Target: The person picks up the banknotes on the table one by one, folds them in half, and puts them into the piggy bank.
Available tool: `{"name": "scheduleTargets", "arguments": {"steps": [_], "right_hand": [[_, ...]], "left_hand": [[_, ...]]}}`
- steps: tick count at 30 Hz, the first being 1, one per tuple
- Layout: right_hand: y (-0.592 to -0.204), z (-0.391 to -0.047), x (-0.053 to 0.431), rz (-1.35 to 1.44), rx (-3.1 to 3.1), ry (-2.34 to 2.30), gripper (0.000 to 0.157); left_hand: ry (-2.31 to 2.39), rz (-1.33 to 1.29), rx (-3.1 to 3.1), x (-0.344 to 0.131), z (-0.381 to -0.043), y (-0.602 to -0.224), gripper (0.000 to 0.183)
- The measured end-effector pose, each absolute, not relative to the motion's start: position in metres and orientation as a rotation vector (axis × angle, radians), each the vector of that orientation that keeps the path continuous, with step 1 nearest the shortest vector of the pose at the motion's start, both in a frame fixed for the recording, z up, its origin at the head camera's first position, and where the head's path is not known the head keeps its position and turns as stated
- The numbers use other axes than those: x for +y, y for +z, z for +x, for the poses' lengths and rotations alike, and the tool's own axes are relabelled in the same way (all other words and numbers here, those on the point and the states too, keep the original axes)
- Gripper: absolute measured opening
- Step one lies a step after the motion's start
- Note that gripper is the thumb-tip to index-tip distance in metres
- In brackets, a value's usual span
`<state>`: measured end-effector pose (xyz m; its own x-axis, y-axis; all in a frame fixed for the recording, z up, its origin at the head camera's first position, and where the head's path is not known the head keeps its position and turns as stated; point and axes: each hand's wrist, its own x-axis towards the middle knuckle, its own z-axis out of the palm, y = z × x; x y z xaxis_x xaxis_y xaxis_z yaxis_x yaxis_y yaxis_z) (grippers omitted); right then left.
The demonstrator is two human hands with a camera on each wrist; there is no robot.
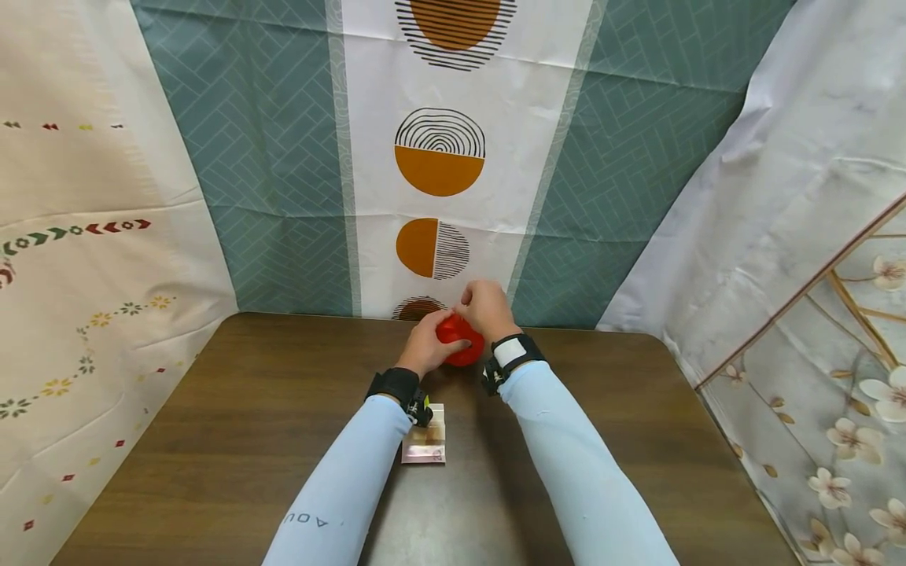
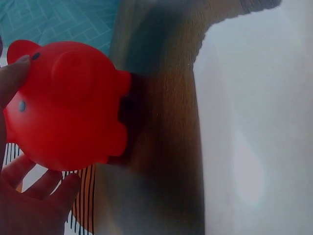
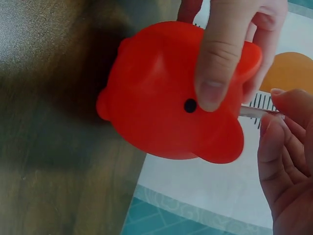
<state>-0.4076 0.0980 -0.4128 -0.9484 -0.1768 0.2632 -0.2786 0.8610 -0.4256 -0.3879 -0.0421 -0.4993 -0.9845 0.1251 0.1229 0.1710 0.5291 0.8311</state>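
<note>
A red piggy bank stands near the far edge of the table. My left hand grips its side, the thumb over the face near one eye in the right wrist view and the fingers around behind. Above the bank, my right hand pinches a thin pale strip, seen edge-on, that looks like a folded banknote. Its other end meets the top of the bank between the ears; how far it reaches in is hidden. In the left wrist view, snout and stubby feet of the piggy bank show.
Banknotes lie on the brown wooden table beside my left wrist, partly covered by it. A patterned cloth hangs right behind the far table edge. Light cloths hang at both sides.
</note>
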Motion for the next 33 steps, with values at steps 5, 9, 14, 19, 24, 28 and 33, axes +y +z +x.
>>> {"name": "scheduleTargets", "arguments": {"steps": [5, 9, 14, 19, 24, 28, 33], "right_hand": [[-0.420, -0.409, 0.100, 0.348, -2.825, 0.714, 0.013], [-0.422, -0.409, 0.101, 0.311, -2.829, 0.720, 0.011], [-0.422, -0.409, 0.102, 0.305, -2.852, 0.683, 0.014], [-0.425, -0.409, 0.103, 0.297, -2.878, 0.647, 0.018], [-0.427, -0.409, 0.104, 0.305, -2.873, 0.659, 0.017], [-0.430, -0.408, 0.104, 0.330, -2.871, 0.643, 0.015], [-0.433, -0.410, 0.104, 0.352, -2.886, 0.621, 0.014]], "left_hand": [[-1.480, -0.269, -2.696, -0.040, -0.387, -0.499, 0.072], [-1.498, -0.285, -2.687, -0.039, -0.387, -0.497, 0.072], [-1.513, -0.278, -2.684, -0.038, -0.388, -0.497, 0.071], [-1.504, -0.273, -2.685, -0.039, -0.388, -0.498, 0.071], [-1.486, -0.287, -2.690, -0.041, -0.388, -0.498, 0.071], [-1.461, -0.304, -2.693, -0.042, -0.387, -0.498, 0.072], [-1.483, -0.294, -2.689, -0.043, -0.386, -0.498, 0.073]]}}
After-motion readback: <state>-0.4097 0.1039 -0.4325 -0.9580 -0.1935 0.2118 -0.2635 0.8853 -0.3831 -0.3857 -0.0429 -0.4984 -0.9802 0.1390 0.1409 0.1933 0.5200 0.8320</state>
